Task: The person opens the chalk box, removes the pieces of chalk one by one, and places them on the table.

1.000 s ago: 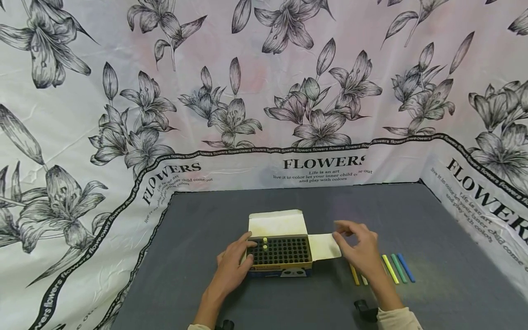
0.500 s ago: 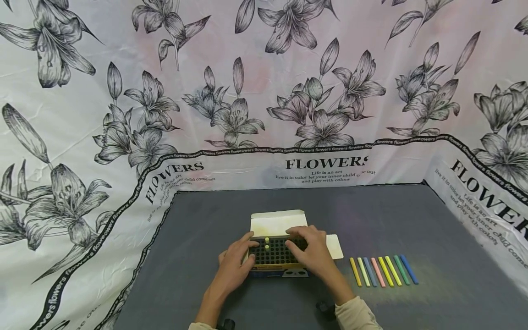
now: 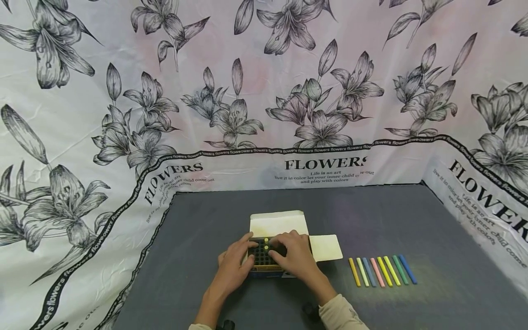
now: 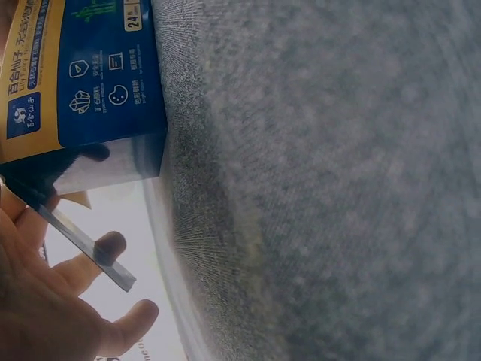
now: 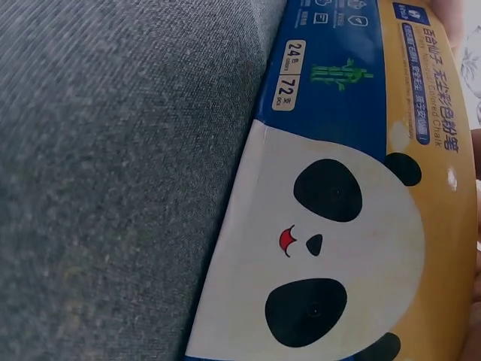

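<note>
A blue and yellow chalk box [image 3: 264, 274] stands with its top flaps folded out. Inside is a black holder [image 3: 260, 258] full of round holes, and two pale yellow-green chalk sticks [image 3: 266, 247] poke up from it. The left hand [image 3: 234, 261] holds the box's left end, thumb toward the front and index finger over the rim. In the left wrist view a thin side flap [image 4: 90, 247] passes between its fingers. Over the holder, the right hand [image 3: 294, 254] has thumb and index fingertips apart, right at the two sticks, and covers the right part of the holes.
To the right, several colored chalk sticks [image 3: 383, 271] lie in a row on the grey cloth [image 3: 214, 215]. The right flap [image 3: 327, 248] and back flap [image 3: 278, 224] of the box spread outward. A floral curtain [image 3: 247, 174] rises behind and along both sides.
The right hand has moved left, from the right flap across the holder to the two chalk sticks. The left hand and the box stay in place; the whole chalk row now shows.
</note>
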The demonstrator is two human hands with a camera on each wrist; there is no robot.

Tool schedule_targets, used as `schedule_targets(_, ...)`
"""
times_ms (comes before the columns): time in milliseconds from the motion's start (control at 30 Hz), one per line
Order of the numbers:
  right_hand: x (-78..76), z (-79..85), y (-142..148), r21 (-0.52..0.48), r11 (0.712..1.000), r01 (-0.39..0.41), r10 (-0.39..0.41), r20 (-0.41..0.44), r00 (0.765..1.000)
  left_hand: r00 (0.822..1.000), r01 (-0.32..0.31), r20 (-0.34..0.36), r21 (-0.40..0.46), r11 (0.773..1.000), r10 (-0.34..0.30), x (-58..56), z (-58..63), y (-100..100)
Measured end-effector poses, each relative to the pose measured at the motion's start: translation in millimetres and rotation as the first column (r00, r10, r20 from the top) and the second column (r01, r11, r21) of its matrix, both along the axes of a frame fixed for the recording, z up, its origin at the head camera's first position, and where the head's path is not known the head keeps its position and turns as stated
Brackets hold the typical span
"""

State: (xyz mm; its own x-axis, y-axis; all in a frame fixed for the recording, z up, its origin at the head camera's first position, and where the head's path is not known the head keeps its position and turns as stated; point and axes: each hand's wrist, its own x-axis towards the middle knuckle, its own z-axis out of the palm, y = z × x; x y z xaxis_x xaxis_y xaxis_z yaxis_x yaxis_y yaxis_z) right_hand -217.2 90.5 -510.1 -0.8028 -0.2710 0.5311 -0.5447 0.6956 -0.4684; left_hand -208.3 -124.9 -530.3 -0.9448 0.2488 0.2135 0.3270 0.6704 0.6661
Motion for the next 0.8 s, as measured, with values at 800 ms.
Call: schedule_targets(800,-5.3,-0.1,-12.7,0.098,0.994,0.049,-0.054,0.048,0.997,1.0,-0.007,0.017,-0.013,1.0,0.007,0.2,0.5,0.7)
